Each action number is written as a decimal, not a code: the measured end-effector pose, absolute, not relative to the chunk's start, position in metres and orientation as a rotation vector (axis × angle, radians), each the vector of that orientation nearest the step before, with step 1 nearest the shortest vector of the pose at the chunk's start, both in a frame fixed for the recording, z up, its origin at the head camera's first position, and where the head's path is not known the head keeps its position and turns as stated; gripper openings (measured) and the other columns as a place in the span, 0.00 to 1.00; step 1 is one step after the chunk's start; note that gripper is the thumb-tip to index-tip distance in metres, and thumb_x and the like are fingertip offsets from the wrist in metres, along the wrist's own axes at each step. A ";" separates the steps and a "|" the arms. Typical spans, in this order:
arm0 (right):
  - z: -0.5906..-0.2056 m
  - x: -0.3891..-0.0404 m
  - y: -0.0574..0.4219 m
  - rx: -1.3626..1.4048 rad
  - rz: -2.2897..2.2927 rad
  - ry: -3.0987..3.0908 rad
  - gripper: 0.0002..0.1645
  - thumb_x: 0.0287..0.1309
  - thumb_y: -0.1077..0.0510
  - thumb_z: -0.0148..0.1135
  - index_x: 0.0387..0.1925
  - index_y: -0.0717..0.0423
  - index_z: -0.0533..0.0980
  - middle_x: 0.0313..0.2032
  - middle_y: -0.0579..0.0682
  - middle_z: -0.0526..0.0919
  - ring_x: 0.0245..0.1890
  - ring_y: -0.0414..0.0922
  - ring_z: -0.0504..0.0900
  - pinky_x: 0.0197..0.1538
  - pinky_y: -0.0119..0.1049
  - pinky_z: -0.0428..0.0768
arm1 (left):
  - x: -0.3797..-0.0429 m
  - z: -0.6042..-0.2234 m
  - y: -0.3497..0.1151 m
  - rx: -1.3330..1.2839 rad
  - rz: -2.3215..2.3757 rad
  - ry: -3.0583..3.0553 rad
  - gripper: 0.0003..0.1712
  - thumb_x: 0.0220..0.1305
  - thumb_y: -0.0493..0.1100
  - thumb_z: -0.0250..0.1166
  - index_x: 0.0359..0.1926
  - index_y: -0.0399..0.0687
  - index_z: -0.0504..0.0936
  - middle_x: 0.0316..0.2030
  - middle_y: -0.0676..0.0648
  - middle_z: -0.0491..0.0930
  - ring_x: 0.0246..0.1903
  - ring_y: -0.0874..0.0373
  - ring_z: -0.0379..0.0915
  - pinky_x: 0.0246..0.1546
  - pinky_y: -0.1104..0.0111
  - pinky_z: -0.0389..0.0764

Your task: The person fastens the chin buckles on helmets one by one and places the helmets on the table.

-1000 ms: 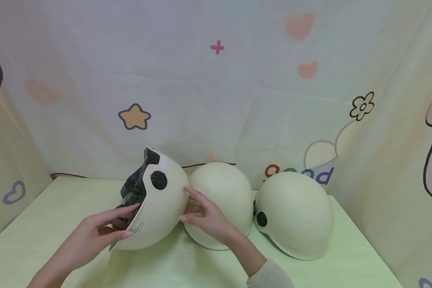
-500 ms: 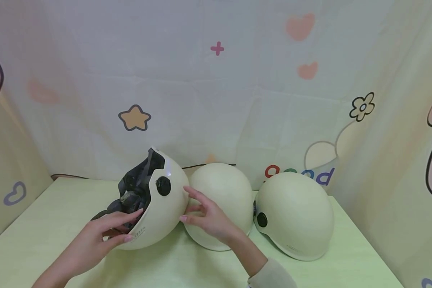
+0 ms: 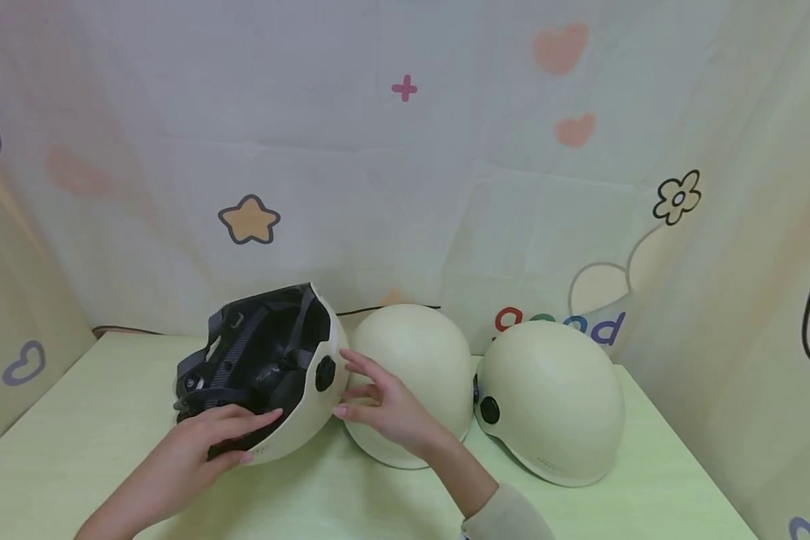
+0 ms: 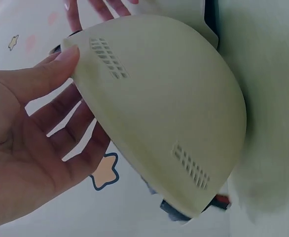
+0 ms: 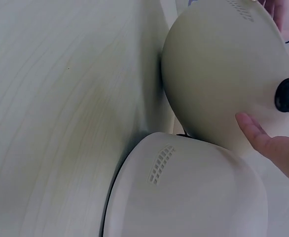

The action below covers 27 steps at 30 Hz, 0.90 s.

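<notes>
A cream helmet [image 3: 313, 416] lies tipped on its side at the left, its black lining and straps [image 3: 263, 352] facing left and towards me. My left hand [image 3: 189, 457] pinches its near rim, thumb on the outer shell and fingers inside; the left wrist view shows the vent slots [image 4: 107, 57] beside this grip. At the opposite side, my right hand [image 3: 391, 409] touches the shell with loosely extended fingers, close to the round black knob [image 5: 287, 95]. Right behind that hand, a second cream helmet [image 3: 421, 367] stands dome up, its lining hidden.
A third cream helmet [image 3: 553, 405] sits on the right, beside the middle one. All rest on a pale green table [image 3: 121, 375]. A printed curtain [image 3: 378, 187] hangs behind the table and along both sides.
The left helmet has rolled so that its opening turns towards me, showing more of the black lining. My left hand has shifted slightly right with the rim; the right hand stays nearly in place.
</notes>
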State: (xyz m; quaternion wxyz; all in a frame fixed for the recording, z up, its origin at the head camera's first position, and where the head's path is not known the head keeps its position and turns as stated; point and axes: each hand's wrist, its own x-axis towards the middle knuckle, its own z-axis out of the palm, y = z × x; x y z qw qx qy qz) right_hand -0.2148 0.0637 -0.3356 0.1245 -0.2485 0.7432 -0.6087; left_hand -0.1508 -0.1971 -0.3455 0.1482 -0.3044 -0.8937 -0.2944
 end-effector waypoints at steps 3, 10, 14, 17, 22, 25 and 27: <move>-0.335 -0.214 0.062 -0.732 -1.775 2.154 0.39 0.53 0.63 0.63 0.65 0.41 0.60 0.63 0.52 0.61 0.51 0.53 0.73 0.48 0.39 0.74 | -0.152 -0.348 -0.195 -0.864 -0.766 -2.632 0.31 0.45 0.35 0.71 0.54 0.55 0.78 0.40 0.56 0.76 0.39 0.59 0.71 0.35 0.68 0.76; -0.338 -0.214 0.058 -0.720 -1.760 2.155 0.38 0.54 0.62 0.63 0.65 0.42 0.62 0.63 0.50 0.60 0.52 0.51 0.71 0.47 0.41 0.74 | -0.152 -0.353 -0.189 -0.808 -0.623 -2.682 0.27 0.44 0.37 0.72 0.50 0.54 0.81 0.38 0.57 0.76 0.38 0.56 0.71 0.35 0.65 0.75; -0.345 -0.217 0.055 -0.738 -1.719 2.246 0.36 0.53 0.61 0.64 0.64 0.45 0.63 0.63 0.50 0.60 0.50 0.50 0.72 0.44 0.37 0.75 | -0.154 -0.357 -0.183 -0.802 -0.592 -2.673 0.25 0.42 0.37 0.73 0.46 0.52 0.83 0.37 0.56 0.77 0.36 0.56 0.70 0.35 0.66 0.75; -0.349 -0.218 0.054 -0.753 -1.691 2.323 0.34 0.53 0.61 0.64 0.62 0.49 0.65 0.61 0.52 0.61 0.47 0.51 0.73 0.42 0.34 0.76 | -0.153 -0.359 -0.175 -0.756 -0.578 -2.727 0.24 0.41 0.38 0.73 0.46 0.52 0.83 0.36 0.55 0.77 0.36 0.55 0.70 0.35 0.64 0.75; -0.356 -0.220 0.054 -0.769 -1.657 2.412 0.32 0.53 0.61 0.64 0.60 0.54 0.67 0.55 0.56 0.65 0.41 0.47 0.74 0.40 0.32 0.76 | -0.151 -0.360 -0.161 -0.620 -0.588 -2.849 0.24 0.42 0.39 0.74 0.46 0.52 0.82 0.37 0.55 0.77 0.38 0.55 0.71 0.37 0.61 0.75; -0.360 -0.222 0.055 -0.794 -1.638 2.463 0.30 0.53 0.63 0.64 0.59 0.56 0.67 0.52 0.57 0.67 0.37 0.46 0.76 0.37 0.31 0.76 | -0.150 -0.360 -0.155 -0.582 -0.657 -2.903 0.24 0.43 0.39 0.73 0.46 0.52 0.82 0.39 0.54 0.78 0.41 0.53 0.72 0.40 0.59 0.75; -0.362 -0.222 0.055 -0.804 -1.629 2.496 0.29 0.53 0.64 0.63 0.58 0.57 0.68 0.51 0.58 0.68 0.35 0.46 0.77 0.36 0.30 0.76 | -0.149 -0.359 -0.155 -0.591 -0.734 -2.932 0.24 0.44 0.39 0.72 0.47 0.52 0.81 0.41 0.52 0.78 0.43 0.52 0.72 0.42 0.57 0.75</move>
